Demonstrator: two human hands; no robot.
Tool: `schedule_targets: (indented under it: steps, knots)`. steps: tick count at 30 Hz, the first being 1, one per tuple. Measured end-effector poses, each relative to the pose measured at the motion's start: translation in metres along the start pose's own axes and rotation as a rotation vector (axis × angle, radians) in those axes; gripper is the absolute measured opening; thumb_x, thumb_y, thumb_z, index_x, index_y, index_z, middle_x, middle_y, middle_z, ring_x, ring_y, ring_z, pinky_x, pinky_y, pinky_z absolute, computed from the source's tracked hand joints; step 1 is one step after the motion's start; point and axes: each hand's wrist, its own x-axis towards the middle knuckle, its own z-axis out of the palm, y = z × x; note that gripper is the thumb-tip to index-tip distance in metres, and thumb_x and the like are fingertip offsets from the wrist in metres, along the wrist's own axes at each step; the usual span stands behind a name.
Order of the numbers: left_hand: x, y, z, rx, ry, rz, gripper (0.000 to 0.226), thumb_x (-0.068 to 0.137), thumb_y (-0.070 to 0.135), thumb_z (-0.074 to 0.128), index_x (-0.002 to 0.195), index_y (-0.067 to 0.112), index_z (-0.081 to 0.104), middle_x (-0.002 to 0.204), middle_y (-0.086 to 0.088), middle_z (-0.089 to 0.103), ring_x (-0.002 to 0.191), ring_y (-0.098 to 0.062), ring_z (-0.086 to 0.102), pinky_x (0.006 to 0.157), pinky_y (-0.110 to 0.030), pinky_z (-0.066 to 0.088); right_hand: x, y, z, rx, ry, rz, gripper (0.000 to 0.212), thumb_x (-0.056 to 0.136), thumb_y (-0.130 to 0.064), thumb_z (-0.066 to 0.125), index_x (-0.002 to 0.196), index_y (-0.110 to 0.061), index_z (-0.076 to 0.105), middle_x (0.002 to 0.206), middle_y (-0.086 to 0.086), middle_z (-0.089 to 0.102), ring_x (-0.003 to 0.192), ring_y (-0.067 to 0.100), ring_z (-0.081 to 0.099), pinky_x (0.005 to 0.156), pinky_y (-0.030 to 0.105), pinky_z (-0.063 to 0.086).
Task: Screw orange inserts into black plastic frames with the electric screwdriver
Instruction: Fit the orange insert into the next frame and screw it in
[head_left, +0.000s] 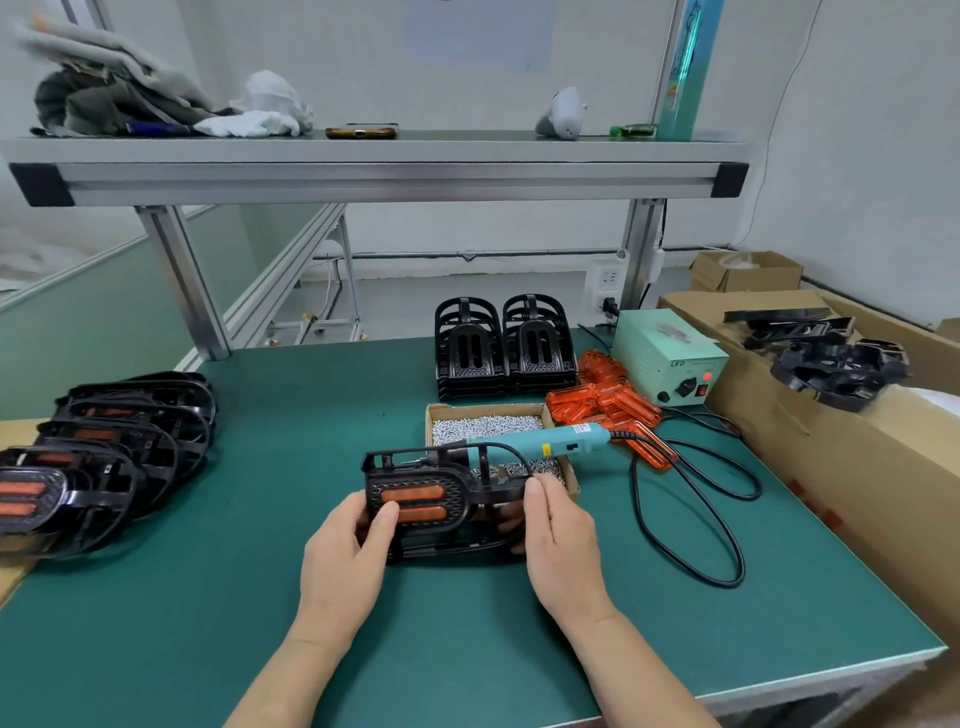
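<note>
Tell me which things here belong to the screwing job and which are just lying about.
For the job: frame held by left hand and right hand, electric screwdriver, box of screws, loose orange inserts, stacked empty frames, power supply.
Lying about: cloths, phone and grey device on the shelf.

Bright, even light; soft shadows; wide-angle bending w/ blur at edges.

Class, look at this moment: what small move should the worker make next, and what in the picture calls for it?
Probably the right hand lets go and picks up the screwdriver. It and the left hand hold the frame, the insert is seated, and the screwdriver lies unheld across the screw box just behind.
</note>
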Motion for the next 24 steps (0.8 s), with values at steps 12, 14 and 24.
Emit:
schedule_targets:
  steps: [12, 14, 24]
  knots:
    - [0.0027, -0.0047, 0.0021, -0.020, 0.043, 0.017, 0.021, 0.099, 0.029, 0.058, 0.108, 0.046, 0.068, 0.099, 0.023, 0.072, 0.091, -0.001, 0.066, 0.082, -0.025, 0.049, -0.0026, -0.0047, -0.0005, 0.131, -0.112, 0.084, 0.031, 0.078, -0.061, 0.067, 0.086, -0.031, 0.059, 0.083, -0.004, 0.071, 0.076, 0.021, 0.069, 0.073, 0.049, 0.060]
    - [0.0027, -0.0043, 0.0018, -0.025, 0.046, 0.022, 0.022, 0.099, 0.029, 0.058, 0.107, 0.046, 0.068, 0.099, 0.024, 0.072, 0.092, 0.000, 0.065, 0.083, -0.024, 0.048, -0.0027, -0.0057, -0.0006, 0.169, -0.118, 0.103, 0.035, 0.076, -0.060, 0.069, 0.084, -0.027, 0.059, 0.083, -0.001, 0.071, 0.077, 0.025, 0.070, 0.070, 0.049, 0.061]
    - [0.0013, -0.0023, -0.0004, -0.139, 0.049, -0.046, 0.022, 0.101, 0.032, 0.055, 0.118, 0.041, 0.066, 0.106, 0.026, 0.071, 0.104, 0.006, 0.063, 0.090, -0.023, 0.046, 0.0000, -0.0018, 0.0020, 0.288, -0.141, 0.104, 0.008, 0.098, -0.004, 0.061, 0.101, -0.011, 0.063, 0.086, 0.004, 0.074, 0.074, 0.019, 0.072, 0.063, 0.028, 0.059]
